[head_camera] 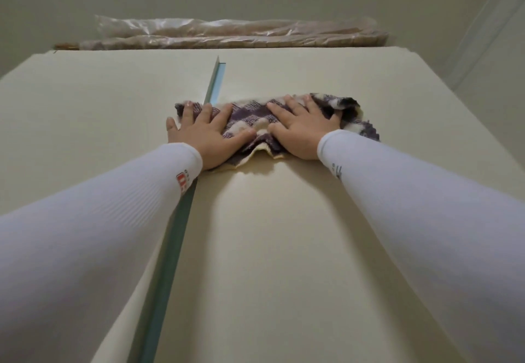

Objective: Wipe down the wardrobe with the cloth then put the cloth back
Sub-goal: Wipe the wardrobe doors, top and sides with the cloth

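The cream wardrobe [284,220] fills the view, seen from below looking up its doors. A purple and cream checked cloth [250,119] lies spread flat against the upper part of the doors, across the teal door edge [216,81]. My left hand [203,132] presses flat on the cloth's left part, fingers straight and spread. My right hand [301,129] presses flat on its right part, fingers straight too. Both arms wear white sleeves. The cloth's right end bunches up beyond my right hand.
On top of the wardrobe lie long rolls wrapped in clear plastic [233,34], running the width of its top edge. A pale wall and ceiling stand above and to the right.
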Motion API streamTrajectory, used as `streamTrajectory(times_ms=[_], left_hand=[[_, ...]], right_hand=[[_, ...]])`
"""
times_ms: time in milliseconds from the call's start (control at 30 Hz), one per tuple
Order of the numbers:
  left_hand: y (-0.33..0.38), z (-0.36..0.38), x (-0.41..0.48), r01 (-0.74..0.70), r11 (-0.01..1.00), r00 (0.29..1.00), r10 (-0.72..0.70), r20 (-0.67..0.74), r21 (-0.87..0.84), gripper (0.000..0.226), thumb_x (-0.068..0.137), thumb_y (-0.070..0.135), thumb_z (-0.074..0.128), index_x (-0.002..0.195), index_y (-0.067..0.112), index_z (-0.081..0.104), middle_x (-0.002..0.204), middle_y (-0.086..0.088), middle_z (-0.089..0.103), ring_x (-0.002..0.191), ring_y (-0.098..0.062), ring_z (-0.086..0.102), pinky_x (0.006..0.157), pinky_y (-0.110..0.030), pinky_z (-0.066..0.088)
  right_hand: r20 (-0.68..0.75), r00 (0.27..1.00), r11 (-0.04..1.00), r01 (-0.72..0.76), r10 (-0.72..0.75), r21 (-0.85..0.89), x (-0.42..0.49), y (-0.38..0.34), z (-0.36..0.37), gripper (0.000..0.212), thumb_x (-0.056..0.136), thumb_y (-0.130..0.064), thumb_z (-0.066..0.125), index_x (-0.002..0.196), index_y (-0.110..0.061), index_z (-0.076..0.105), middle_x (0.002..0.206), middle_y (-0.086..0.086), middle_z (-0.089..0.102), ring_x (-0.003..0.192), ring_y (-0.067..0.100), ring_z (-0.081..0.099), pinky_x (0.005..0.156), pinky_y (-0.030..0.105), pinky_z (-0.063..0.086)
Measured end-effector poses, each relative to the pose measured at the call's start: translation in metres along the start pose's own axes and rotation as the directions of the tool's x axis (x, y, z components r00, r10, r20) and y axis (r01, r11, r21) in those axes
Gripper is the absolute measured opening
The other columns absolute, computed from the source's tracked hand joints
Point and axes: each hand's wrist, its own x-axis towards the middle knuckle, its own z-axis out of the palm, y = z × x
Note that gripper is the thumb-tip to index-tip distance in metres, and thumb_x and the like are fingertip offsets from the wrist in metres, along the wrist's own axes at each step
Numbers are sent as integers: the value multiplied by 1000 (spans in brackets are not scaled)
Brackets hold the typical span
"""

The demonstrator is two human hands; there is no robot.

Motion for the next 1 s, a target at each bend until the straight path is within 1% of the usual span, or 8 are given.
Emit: streamTrajectory(times_ms=[133,200,333,467,567,667,833,1000], left_hand=[[21,-2,-6,-102,994,995,102,4,41,96,57,90,9,143,49,-2,157,4,-5,143,-27,-9,111,-55,-4],[47,0,-9,-154,988,988,154,30,28,95,58,91,12,142,50,-2,157,4,-7,143,-28,-9,110,-56,-4],[121,9,-15,-223,975,973,222,65,9,90,62,92,20,139,55,-7,156,2,-14,142,-32,-15,107,-64,-3],[175,15,-38,-265,964,959,266,97,-20,89,63,92,23,139,56,-7,156,1,-16,141,-33,-17,105,-66,-8],[190,23,-59,-271,962,959,272,74,-29,89,64,91,21,141,53,-3,156,2,-14,141,-30,-18,107,-63,-10],[194,27,-77,-292,955,954,295,52,-53,91,63,92,18,142,51,-1,157,2,-14,141,-28,-17,108,-61,-12],[197,32,-100,-281,955,957,286,39,-98,83,70,87,15,143,51,0,156,2,-14,141,-27,-19,106,-58,-15],[194,38,-117,-287,956,956,290,51,-66,80,73,84,17,143,50,-2,156,3,-16,141,-26,-21,106,-57,-16]], right_hand=[[-8,999,999,-48,48,-9,-14,29,-3,53,93,-60,19,142,-52,2,156,-18,-9,143,17,-14,104,70,-8],[-14,994,994,-108,108,-16,-25,54,-6,53,92,-60,21,141,-54,2,155,-19,-9,143,16,-14,103,71,-8],[-38,969,970,-244,243,-20,-63,118,-12,54,91,-60,21,141,-55,2,155,-20,-8,143,16,-14,104,70,-5],[-10,950,949,-313,313,-34,-107,162,-15,54,91,-60,20,141,-54,-1,155,-19,-9,143,17,-14,105,69,-3],[1,945,944,-328,328,-20,-131,171,-12,54,92,-58,20,142,-53,-1,156,-17,-10,143,17,-15,106,67,-2],[-22,948,948,-317,316,-19,-152,175,-8,54,92,-56,20,142,-52,0,156,-17,-10,143,15,-13,108,64,2],[-15,951,951,-308,308,-24,-177,173,-8,55,91,-57,19,142,-51,0,156,-16,-10,143,13,-12,110,61,6],[-1,955,954,-297,297,-38,-202,166,-3,57,89,-61,16,142,-52,-4,155,-16,-13,142,12,-14,110,60,7]])
